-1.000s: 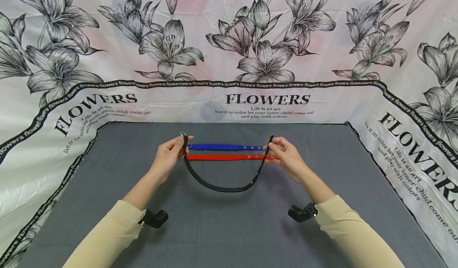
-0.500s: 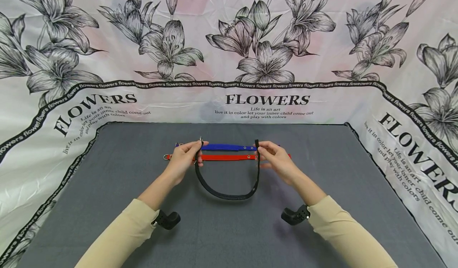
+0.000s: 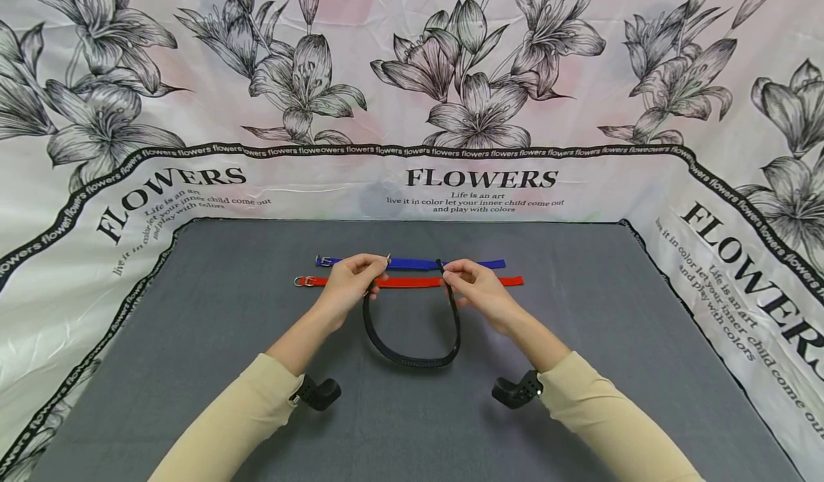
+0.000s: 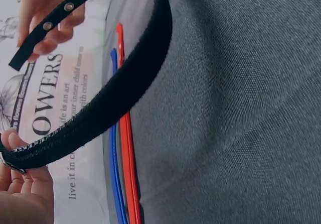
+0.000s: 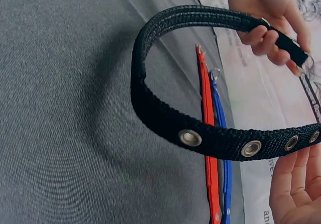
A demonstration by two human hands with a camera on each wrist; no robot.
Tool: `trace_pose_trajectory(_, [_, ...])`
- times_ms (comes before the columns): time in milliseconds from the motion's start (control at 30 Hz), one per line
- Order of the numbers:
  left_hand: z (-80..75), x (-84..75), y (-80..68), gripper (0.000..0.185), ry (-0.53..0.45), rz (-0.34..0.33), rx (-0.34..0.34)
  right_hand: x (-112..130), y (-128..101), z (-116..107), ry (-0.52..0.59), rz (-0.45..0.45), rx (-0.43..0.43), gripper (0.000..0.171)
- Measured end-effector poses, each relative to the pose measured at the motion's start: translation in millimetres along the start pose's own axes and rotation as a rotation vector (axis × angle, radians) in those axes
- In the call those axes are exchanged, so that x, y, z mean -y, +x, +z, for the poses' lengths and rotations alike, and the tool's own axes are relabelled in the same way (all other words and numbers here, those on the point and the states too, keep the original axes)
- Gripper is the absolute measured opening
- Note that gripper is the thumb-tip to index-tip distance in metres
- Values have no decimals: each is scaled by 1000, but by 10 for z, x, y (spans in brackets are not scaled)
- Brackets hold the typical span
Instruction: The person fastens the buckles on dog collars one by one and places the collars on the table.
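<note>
A black collar hangs in a U-shaped loop between both hands, its middle sagging toward the viewer. My left hand pinches its buckle end, where a bit of metal ring shows at the fingertips. The other end is pinched by my right hand; metal eyelets line that part of the black collar in the right wrist view. Behind the hands, a blue collar and a red collar lie straight and parallel, buckles to the left. The hands hide parts of both.
Grey cloth covers the table. A white flower-printed sheet stands along its back and sides. A black wrist camera sits at the left wrist, with another camera at the right.
Both hands have moved toward each other and slightly nearer the viewer, bringing the black collar's ends closer together. The ends of the blue and red collars have come into view.
</note>
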State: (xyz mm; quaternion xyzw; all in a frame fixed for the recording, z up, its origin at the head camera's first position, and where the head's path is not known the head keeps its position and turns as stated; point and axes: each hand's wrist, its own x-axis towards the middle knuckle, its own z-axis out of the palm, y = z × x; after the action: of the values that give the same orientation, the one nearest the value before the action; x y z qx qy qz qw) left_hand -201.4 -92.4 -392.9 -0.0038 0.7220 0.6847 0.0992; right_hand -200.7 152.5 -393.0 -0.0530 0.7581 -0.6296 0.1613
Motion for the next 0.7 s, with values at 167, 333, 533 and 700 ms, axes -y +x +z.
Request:
trace_pose_trajectory(167, [62, -7, 1, 23, 44, -2, 20, 27, 4, 74, -48, -2, 28, 35])
trace_pose_trajectory(333, [120, -13, 5, 25, 107, -12, 46, 47, 14, 140, -103, -3, 60, 39])
trace_pose_trajectory(533, [180, -26, 0, 22, 155, -9, 76, 37, 43, 192, -127, 13, 81, 35])
trace_pose_trajectory(700, [208, -37, -8, 22, 172, -3, 96, 71, 35, 226, -130, 16, 90, 28])
